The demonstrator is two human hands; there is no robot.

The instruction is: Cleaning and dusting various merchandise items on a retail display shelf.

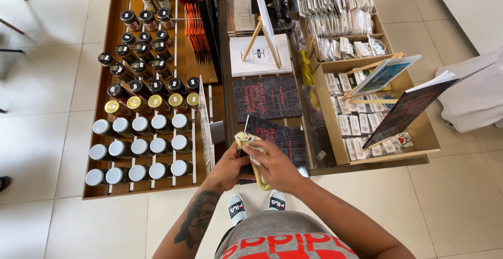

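Your left hand [229, 166] gripped the near edge of a dark book [277, 138], fingers curled under it, tattooed forearm coming up from below. Your right hand [272, 167] was closed on a yellowish cloth [246, 139], pressing it against the book's cover; one end of the cloth bunched at the book's upper left corner, the other hung down between your hands. The book sat at the front middle of the display desk [157, 188], just above your hands, tilted toward you.

Left of it: a wooden tray with rows of jars [141, 128], white lids in the front rows, gold lids behind, black lids further back. A thin white card [205, 128] stood on edge between the jars and the book. Behind the book lay another dark book [267, 96] flat, then a white booklet with a small wooden easel [260, 36] standing on it. On the right, a cardboard box [327, 128] held small packets in rows, with two books propped on stands over it, one dark [408, 107], one pale blue [385, 74]. Floor was pale tile [42, 133]; your sandals [257, 205] showed under the desk edge.
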